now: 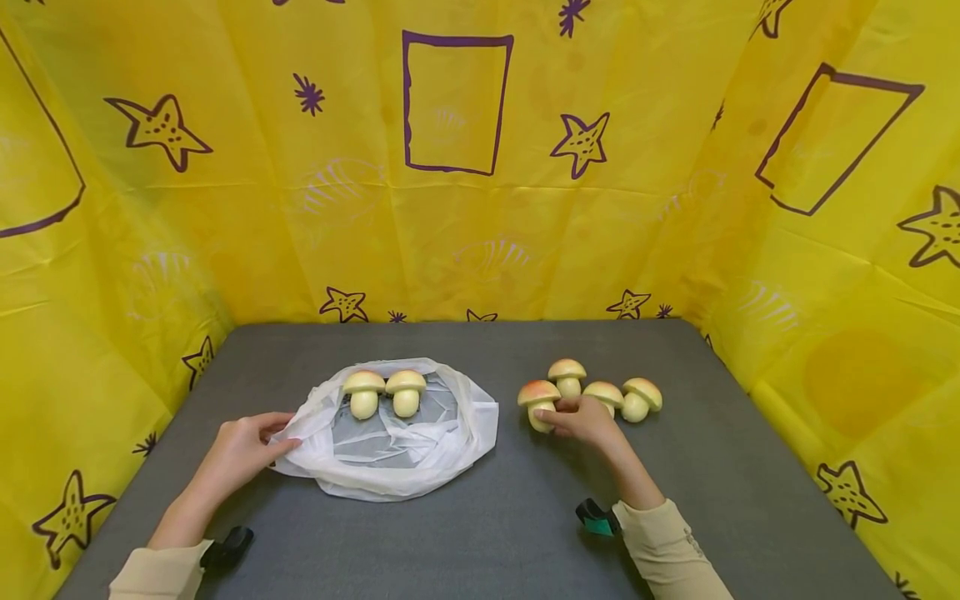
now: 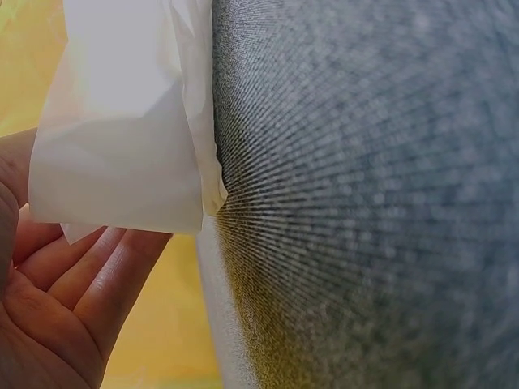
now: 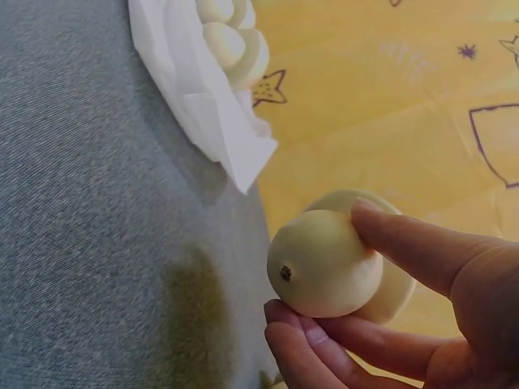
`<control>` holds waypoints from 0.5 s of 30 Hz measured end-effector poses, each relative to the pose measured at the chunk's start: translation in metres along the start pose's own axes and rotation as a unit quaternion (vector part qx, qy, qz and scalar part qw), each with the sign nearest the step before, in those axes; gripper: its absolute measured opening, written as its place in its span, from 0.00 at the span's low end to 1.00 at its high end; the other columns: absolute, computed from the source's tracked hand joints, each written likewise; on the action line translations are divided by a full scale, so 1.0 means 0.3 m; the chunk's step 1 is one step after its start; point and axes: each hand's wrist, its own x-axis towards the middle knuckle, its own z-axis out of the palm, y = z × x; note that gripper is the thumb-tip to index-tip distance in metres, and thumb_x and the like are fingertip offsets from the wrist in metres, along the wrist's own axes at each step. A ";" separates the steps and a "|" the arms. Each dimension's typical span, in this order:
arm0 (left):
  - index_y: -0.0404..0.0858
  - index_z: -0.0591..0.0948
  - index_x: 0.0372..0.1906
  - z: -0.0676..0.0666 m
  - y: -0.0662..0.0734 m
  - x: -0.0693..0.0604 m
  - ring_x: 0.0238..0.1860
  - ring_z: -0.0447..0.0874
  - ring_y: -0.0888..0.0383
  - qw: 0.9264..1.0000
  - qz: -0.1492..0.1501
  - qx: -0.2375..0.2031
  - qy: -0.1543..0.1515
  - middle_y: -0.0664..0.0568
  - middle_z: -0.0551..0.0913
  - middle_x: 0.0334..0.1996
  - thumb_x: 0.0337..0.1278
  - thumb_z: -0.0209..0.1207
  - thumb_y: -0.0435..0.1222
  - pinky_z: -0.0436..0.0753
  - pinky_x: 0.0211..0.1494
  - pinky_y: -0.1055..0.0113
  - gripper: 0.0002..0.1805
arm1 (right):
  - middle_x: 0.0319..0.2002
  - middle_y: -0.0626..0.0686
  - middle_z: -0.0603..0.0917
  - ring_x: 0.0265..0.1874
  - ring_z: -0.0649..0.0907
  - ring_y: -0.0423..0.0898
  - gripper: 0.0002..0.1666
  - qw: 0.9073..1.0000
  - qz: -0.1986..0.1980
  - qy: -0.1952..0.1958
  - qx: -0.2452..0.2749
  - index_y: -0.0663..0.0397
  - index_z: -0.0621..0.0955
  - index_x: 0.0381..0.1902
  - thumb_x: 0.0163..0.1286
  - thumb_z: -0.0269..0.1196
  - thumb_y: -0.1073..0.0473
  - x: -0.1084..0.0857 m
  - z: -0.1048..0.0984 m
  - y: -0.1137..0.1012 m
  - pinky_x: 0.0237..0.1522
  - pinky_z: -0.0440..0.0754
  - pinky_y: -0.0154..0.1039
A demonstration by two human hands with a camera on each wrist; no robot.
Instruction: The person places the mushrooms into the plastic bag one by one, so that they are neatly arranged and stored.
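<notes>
Head view shows my right hand pinching one mushroom by its stem, while my left hand pinches the rim of the white bag. Two other mushrooms lie inside the bag; three mushrooms rest outside, on the grey table, so I judge the work only partly done.

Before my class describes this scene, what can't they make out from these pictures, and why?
- Left wrist view: the fingertips of the left hand, covered by the white bag.
- Head view: part of the stem of the mushroom just beyond the right hand, hidden by that hand.
- Right wrist view: the upper bagged mushroom, cut off by the top edge.
- Right wrist view: the dark spot on the held mushroom, too small to identify.
</notes>
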 end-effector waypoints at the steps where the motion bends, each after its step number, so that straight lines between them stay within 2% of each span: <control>1: 0.33 0.84 0.46 0.000 -0.001 0.000 0.32 0.81 0.56 1.000 0.002 0.001 0.002 0.41 0.86 0.38 0.45 0.70 0.40 0.76 0.29 0.72 0.22 | 0.28 0.52 0.86 0.28 0.85 0.46 0.20 1.000 0.001 0.001 0.001 0.63 0.84 0.34 0.59 0.68 0.48 0.002 0.000 -0.003 0.36 0.83 0.39; 8: 0.34 0.84 0.46 0.001 -0.005 0.002 0.32 0.80 0.56 1.000 -0.001 0.001 0.001 0.42 0.86 0.38 0.45 0.70 0.41 0.76 0.29 0.72 0.22 | 0.32 0.54 0.86 0.30 0.86 0.47 0.20 1.000 -0.005 0.004 0.009 0.64 0.84 0.36 0.60 0.68 0.50 0.010 0.001 -0.026 0.36 0.83 0.39; 15: 0.34 0.84 0.47 -0.001 0.000 0.001 0.32 0.80 0.56 1.000 -0.003 0.000 0.000 0.42 0.86 0.38 0.45 0.70 0.42 0.76 0.28 0.72 0.22 | 0.26 0.49 0.84 0.27 0.84 0.44 0.18 1.000 -0.011 -0.002 0.014 0.61 0.84 0.29 0.59 0.69 0.49 0.018 0.001 -0.047 0.35 0.83 0.38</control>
